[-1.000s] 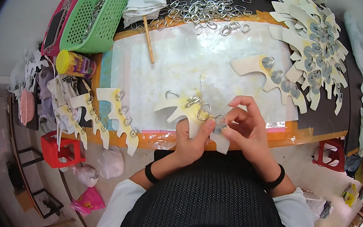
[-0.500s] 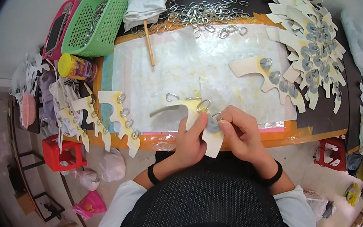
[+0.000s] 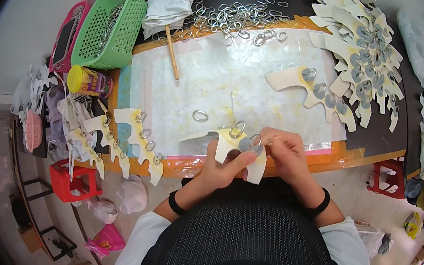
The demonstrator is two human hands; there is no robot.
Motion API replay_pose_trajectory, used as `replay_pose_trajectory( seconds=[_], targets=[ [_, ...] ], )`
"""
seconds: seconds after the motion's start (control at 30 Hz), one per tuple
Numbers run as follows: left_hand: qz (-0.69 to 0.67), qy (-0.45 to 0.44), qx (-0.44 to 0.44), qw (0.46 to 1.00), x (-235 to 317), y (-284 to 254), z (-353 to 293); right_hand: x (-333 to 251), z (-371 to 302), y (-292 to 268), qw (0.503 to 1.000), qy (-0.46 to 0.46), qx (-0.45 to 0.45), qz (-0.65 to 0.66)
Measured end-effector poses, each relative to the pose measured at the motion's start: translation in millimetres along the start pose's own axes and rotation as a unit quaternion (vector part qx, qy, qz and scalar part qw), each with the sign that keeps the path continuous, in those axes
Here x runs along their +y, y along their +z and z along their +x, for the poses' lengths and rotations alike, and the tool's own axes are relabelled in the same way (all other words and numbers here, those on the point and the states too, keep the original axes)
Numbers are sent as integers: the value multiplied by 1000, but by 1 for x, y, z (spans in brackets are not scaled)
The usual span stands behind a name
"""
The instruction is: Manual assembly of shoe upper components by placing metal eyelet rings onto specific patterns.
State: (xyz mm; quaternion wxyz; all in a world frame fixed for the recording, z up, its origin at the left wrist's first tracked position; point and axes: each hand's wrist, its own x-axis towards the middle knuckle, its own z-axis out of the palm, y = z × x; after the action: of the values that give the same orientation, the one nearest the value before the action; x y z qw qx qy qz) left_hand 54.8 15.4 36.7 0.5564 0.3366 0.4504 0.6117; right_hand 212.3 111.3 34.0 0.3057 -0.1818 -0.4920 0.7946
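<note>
My left hand point(image 3: 224, 171) grips a cream scalloped piece point(image 3: 255, 171) at the near table edge, the thumb lying over it. A grey patch point(image 3: 248, 144) covers part of the piece, and a metal ring point(image 3: 237, 129) stands at its upper edge. Another ring sits by the patch, just left of my right hand point(image 3: 289, 157). The right fingers are pinched together; whatever is between them is too small to make out. A loose oval ring point(image 3: 200, 116) lies on the sheet beyond my left hand.
Many metal rings point(image 3: 233, 16) are heaped at the back, beside a folded white cloth point(image 3: 166, 12) and a wooden stick point(image 3: 172, 53). A green basket point(image 3: 87, 33) and yellow-lidded jar point(image 3: 94, 82) stand left. Ringed pieces point(image 3: 126, 116) overhang the left edge; more pile up right point(image 3: 342, 50).
My right fingers have drawn off the patch, slightly right and up. The left thumb has shifted right and down onto the patch's lower edge, and the piece has tilted a little.
</note>
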Motion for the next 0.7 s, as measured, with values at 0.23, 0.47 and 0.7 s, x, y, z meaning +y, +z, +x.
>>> replay_pose_trajectory(
  seconds=[0.23, 0.47, 0.7],
  targets=[
    [91, 1, 3, 996, -10, -5, 7, -12, 13, 10, 994, 46, 51, -83],
    [-171, -56, 131, 975, -14, -2, -2, -16, 8, 9, 992, 30, 53, -114],
    [-195, -17, 98, 976, -5, 3, 0, -7, 2, 12, 979, -49, 112, -166]
  ],
)
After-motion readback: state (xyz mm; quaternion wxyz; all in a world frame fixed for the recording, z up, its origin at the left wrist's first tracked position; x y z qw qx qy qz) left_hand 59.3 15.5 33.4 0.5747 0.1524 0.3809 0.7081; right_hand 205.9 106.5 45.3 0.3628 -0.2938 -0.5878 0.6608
